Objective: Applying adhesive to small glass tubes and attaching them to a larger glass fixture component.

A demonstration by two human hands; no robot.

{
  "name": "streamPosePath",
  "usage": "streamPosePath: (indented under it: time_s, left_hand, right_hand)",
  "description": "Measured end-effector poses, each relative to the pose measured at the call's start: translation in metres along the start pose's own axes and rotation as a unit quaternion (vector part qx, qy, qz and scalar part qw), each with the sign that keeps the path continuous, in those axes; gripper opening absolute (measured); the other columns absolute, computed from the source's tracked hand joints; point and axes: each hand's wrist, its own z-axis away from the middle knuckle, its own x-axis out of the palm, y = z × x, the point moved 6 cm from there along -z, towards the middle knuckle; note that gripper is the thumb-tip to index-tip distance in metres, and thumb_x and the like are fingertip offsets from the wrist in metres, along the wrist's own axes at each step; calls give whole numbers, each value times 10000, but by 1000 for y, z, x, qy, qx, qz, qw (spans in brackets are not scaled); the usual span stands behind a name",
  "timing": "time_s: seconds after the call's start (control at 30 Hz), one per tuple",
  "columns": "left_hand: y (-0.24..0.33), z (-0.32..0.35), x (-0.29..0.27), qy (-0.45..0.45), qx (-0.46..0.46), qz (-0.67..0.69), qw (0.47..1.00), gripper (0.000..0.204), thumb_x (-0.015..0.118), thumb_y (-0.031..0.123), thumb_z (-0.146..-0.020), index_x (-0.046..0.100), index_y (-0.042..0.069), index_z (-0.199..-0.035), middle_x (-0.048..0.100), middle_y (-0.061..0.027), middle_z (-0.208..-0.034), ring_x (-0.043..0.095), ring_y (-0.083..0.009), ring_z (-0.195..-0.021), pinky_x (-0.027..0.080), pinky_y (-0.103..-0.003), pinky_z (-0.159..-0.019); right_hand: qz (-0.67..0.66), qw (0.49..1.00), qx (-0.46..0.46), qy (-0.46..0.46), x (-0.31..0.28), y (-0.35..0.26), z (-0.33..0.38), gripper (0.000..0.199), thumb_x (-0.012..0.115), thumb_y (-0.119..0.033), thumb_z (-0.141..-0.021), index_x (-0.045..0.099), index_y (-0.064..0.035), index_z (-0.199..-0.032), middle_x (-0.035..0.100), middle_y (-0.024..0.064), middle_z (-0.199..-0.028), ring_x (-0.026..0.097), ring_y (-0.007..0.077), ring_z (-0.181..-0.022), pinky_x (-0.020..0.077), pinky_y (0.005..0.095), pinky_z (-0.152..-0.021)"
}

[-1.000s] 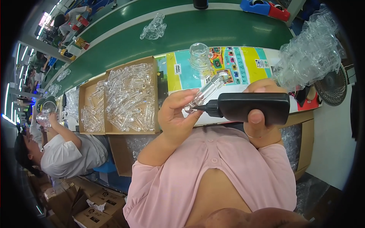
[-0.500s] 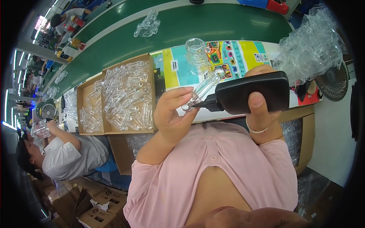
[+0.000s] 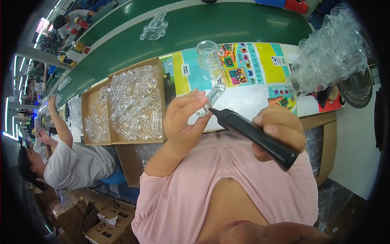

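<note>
My left hand pinches a small clear plastic tube between thumb and fingers, held up over the table's near edge. My right hand grips a black handheld tool, whose tapered tip meets the lower end of the tube. An open cardboard box filled with several clear tubes sits just left of my left hand. Behind the tube stands a clear plastic jar on a colourful printed sheet.
A second cardboard box of clear parts lies further left. A heap of clear plastic bags and a small fan stand at the right. A green conveyor runs behind. A seated person in a white shirt works at my left.
The black tool has swung from lying level to slanting down to the right, its tip still at the tube. My left hand and the tube dropped slightly. The neighbour raised an arm.
</note>
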Motion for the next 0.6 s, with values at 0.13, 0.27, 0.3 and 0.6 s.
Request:
streamPosePath:
  time_s: [0.13, 0.27, 0.3, 0.6]
  left_hand:
    - [-3, -1, 1, -49, -79, 31, 995, 425, 693, -77, -631, 576, 14, -1029, 598, -129, -947, 597, -245, -891, 477, -314, -801]
    - [-12, 11, 11, -19, -269, 338, 902, 455, 663, -72, -696, 492, -3, -1112, 585, -143, -996, 587, -224, -938, 471, -317, -840]
    - [-12, 13, 12, -32, -283, 376, 882, 465, 650, -76, -712, 454, -8, -1129, 578, -150, -1012, 582, -215, -949, 476, -312, -832]
    - [-16, 17, 12, -48, -324, 405, 854, 455, 683, -28, -705, 427, -2, -1081, 579, -163, -986, 600, -227, -924, 499, -321, -811]
  right_hand:
    - [2, 999, -47, 24, 0, -4, 0, 383, 673, -245, -779, 443, -2, -965, 548, 157, -785, 523, 187, -534, 452, 273, -456]
    - [-12, 997, -55, 53, -5, -3, 3, 384, 663, -258, -786, 434, 0, -955, 536, 153, -764, 519, 189, -529, 455, 284, -439]
    - [-30, 996, -60, 55, -5, -3, 4, 386, 662, -258, -785, 429, 2, -950, 530, 153, -761, 519, 193, -529, 457, 285, -433]
    - [-77, 991, -108, 21, -6, -9, 2, 324, 645, 16, -676, 459, 40, -940, 536, 205, -863, 556, 231, -567, 479, 306, -496]
